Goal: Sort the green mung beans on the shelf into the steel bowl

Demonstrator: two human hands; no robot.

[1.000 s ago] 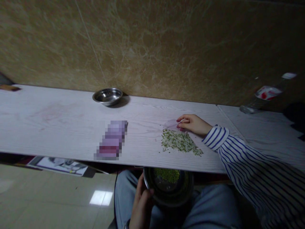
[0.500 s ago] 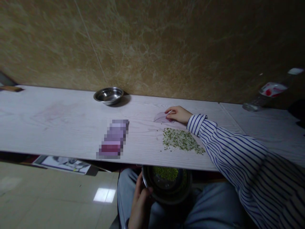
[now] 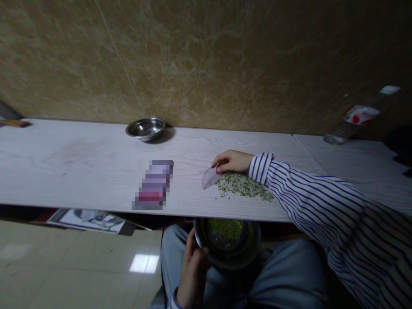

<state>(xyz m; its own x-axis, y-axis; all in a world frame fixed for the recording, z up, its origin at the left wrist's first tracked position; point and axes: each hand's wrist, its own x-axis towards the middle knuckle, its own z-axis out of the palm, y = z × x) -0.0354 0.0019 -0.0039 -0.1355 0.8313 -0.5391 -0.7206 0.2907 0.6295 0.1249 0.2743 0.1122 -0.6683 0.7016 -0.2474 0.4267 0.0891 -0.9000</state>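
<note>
My right hand is closed on a thin, clear plastic scraper with a curved edge. It stands tilted on the table at the left side of a spread pile of mixed green beans and white grains. Below the table edge, my left hand grips the rim of a metal bowl over my lap. Green beans lie inside this bowl, toward its far side. The fingers of my left hand are partly hidden behind the bowl.
On the pale wooden table a small metal bowl stands near the wall. A pixelated flat object lies at centre left. At the right stands a clear plastic bottle. Under the table edge is a shelf with a printed sheet.
My right hand has moved toward me and slightly left with the scraper, which now meets the pile's left side. The pile looks more gathered. My left hand still holds the bowl.
</note>
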